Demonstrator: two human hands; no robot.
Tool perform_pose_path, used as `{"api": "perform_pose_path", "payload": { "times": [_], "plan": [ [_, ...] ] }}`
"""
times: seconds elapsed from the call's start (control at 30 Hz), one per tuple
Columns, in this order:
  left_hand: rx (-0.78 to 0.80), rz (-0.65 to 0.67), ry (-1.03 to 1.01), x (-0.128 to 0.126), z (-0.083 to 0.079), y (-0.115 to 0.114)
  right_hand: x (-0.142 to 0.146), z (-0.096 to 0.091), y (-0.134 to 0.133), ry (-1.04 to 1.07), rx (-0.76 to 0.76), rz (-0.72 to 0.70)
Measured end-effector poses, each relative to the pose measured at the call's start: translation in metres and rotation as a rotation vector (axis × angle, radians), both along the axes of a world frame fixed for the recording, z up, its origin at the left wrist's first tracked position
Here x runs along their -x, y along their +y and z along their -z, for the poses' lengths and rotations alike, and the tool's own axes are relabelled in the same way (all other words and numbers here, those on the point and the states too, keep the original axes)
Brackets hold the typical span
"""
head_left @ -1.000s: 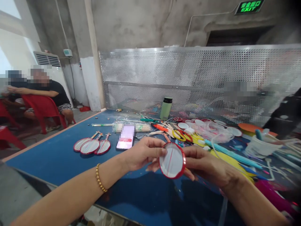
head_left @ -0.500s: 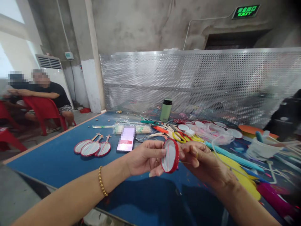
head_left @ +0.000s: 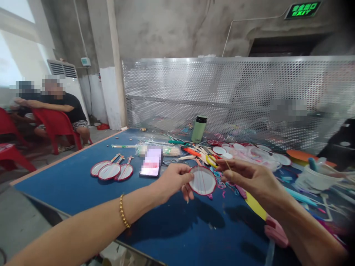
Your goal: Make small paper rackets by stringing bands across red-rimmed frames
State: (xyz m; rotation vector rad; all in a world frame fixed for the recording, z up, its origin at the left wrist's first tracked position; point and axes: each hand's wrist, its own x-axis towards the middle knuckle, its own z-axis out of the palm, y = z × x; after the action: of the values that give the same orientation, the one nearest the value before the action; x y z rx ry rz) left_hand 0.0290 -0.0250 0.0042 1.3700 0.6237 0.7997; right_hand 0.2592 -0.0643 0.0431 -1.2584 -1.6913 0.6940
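My left hand (head_left: 180, 181) grips the left edge of a round white disc (head_left: 203, 181) with a red rim, thumb on its face. Thin lines like strings run across that face, which is turned toward me. Just right of the disc, apart from it, my right hand (head_left: 241, 173) pinches a thin yellowish band (head_left: 228, 165); its exact kind is unclear. To the left lie several finished-looking small banjo-like crafts (head_left: 109, 171), round with red rims, stick necks and strings.
A phone (head_left: 151, 162) lies beyond my left hand, near a bag of wooden sticks (head_left: 170, 150). Behind are a green bottle (head_left: 199, 129), yellow scissors (head_left: 211, 160) and white discs. A white tub (head_left: 316, 179) and pink glue gun (head_left: 277, 231) are at right. Two people sit far left.
The disc has turned from nearly edge-on to face me. My right hand has moved slightly right and up, away from its rim. The camera view has shifted a little left.
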Motion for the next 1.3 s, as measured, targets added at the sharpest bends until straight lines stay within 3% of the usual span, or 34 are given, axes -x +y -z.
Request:
{"api": "perform_pose_path", "payload": {
  "times": [0.13,0.33,0.63,1.07,1.3],
  "plan": [
    [-0.082,-0.047,0.029,-0.001,-0.001,-0.002,0.012,0.003,-0.005,-0.115,0.127,-0.087],
    [-0.136,0.025,0.079,0.0,0.0,-0.003,0.028,0.008,-0.009,-0.245,0.213,-0.087],
    [-0.162,0.04,0.08,0.0,0.001,-0.004,0.035,0.016,-0.007,-0.102,0.219,-0.198],
    [-0.148,0.004,0.049,0.0,0.0,-0.004,0.044,0.018,-0.007,-0.088,0.181,-0.111],
    [-0.165,-0.001,0.046,0.001,-0.001,-0.002,0.044,0.024,-0.004,0.066,0.207,-0.174]
  ]
}}
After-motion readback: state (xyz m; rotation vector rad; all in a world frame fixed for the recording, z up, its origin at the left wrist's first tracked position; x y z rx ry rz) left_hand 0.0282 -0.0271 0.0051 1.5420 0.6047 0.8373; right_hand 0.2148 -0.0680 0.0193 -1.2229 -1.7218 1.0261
